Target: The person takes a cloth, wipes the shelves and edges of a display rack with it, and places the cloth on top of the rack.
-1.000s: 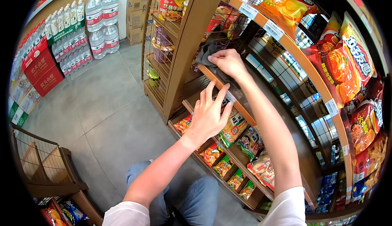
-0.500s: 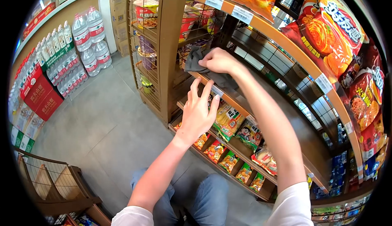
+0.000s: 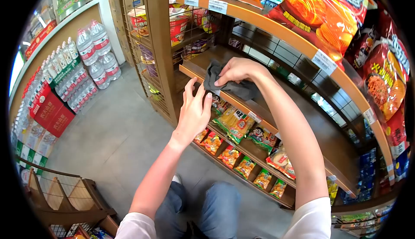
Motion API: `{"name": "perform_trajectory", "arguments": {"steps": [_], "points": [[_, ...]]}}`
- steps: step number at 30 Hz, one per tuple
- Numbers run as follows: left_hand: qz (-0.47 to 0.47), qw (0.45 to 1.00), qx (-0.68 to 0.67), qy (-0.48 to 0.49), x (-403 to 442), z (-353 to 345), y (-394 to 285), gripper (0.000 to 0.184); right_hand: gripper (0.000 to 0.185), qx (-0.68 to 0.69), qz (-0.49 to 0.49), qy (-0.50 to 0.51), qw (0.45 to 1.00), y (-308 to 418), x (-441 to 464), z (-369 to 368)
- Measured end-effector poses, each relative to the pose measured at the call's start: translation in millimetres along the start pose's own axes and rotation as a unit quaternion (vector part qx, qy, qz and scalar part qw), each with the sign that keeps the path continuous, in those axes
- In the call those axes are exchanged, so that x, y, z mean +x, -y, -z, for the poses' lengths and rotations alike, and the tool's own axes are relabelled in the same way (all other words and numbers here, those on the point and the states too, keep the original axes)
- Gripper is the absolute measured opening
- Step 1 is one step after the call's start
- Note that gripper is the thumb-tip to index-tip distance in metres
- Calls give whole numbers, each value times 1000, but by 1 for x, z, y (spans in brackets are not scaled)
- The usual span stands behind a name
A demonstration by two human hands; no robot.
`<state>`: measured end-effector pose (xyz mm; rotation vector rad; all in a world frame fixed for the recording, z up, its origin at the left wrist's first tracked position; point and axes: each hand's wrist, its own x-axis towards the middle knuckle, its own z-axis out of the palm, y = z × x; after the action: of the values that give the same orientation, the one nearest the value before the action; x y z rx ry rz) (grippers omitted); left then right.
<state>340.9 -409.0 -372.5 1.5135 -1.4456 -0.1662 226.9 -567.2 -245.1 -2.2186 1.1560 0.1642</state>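
Observation:
A dark grey cloth [image 3: 245, 90] lies bunched on the brown shelf board [image 3: 201, 61] by its orange front edge. My right hand [image 3: 240, 72] grips the cloth from above, with thumb and fingers closed on it. Just in front of that edge is my left hand [image 3: 193, 114], its fingers spread and holding nothing. Its fingertips reach up to the edge strip near the cloth; whether they touch it I cannot tell.
Noodle cups [image 3: 177, 26] stand beyond the brown post [image 3: 161, 49]. Large snack bags [image 3: 317, 16] hang over the upper shelf's front. Small snack packets [image 3: 229, 156] fill the lower rows. Water bottles [image 3: 100, 40] and red cartons [image 3: 52, 109] stand at left, across the grey floor.
My right hand and the cloth have moved right along the shelf, away from its left end. My left hand stays by the front edge, fingers still spread. The view has shifted slightly.

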Motion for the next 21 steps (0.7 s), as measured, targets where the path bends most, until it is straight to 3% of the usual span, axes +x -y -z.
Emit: {"name": "perform_trajectory", "arguments": {"steps": [3,5,7,13,16,21], "points": [[-4,1000,3,5,0,5,2,41,47,-72,-3,-35,997,4,19,-5],[-84,991,102,-20,5,4,9,41,43,-86,-9,-36,996,5,27,-6],[-97,989,114,4,9,12,8,42,40,-109,-14,-36,993,13,19,-4],[-182,973,139,1,24,16,5,35,35,-95,-16,-29,995,18,6,-1],[-147,984,104,-9,26,14,7,29,38,-73,-26,-33,996,17,0,-1],[-170,981,69,-59,26,6,12,23,38,-79,-60,-13,995,24,2,2]]}}
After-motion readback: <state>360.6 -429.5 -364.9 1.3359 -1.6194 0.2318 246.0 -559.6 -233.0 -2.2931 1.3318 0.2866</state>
